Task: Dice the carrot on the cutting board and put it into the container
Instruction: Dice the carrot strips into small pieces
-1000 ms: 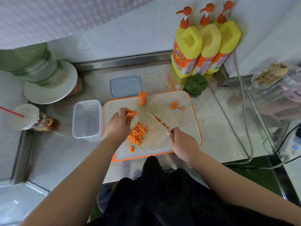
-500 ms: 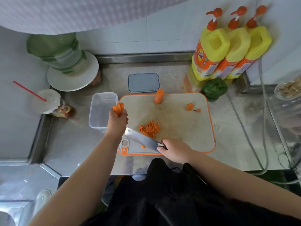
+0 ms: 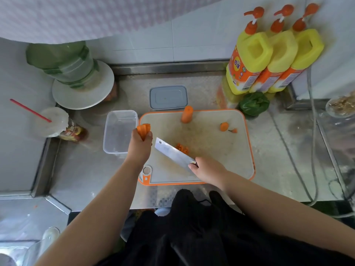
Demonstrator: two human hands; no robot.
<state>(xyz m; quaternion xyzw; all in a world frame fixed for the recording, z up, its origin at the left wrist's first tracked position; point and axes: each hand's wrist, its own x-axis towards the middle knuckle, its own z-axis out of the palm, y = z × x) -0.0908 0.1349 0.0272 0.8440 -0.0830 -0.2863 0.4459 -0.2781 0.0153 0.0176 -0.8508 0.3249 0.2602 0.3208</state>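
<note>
An orange-rimmed cutting board [image 3: 226, 150] lies on the steel counter. My left hand [image 3: 139, 146] holds a bundle of carrot strips [image 3: 143, 130] upright over the board's left edge, beside the clear empty container [image 3: 120, 131]. My right hand [image 3: 208, 169] grips a cleaver [image 3: 172, 153], its blade laid flat and low over the board. The blade partly hides a small pile of diced carrot [image 3: 182, 147]. A carrot chunk [image 3: 187, 114] stands at the board's far edge. A carrot end slice [image 3: 224, 126] and a stem bit lie at the far right.
The container's grey lid [image 3: 168, 97] lies behind the board. Three yellow pump bottles [image 3: 269, 58] and a green bag [image 3: 253, 103] stand at the back right. A green jug on a white plate [image 3: 76, 79] and a cup with a red straw [image 3: 51, 121] are left. Cables run along the right.
My left hand lifted the carrot strips off the board toward its left edge. My right hand turned the cleaver flat and swept it left, covering part of the diced pile.
</note>
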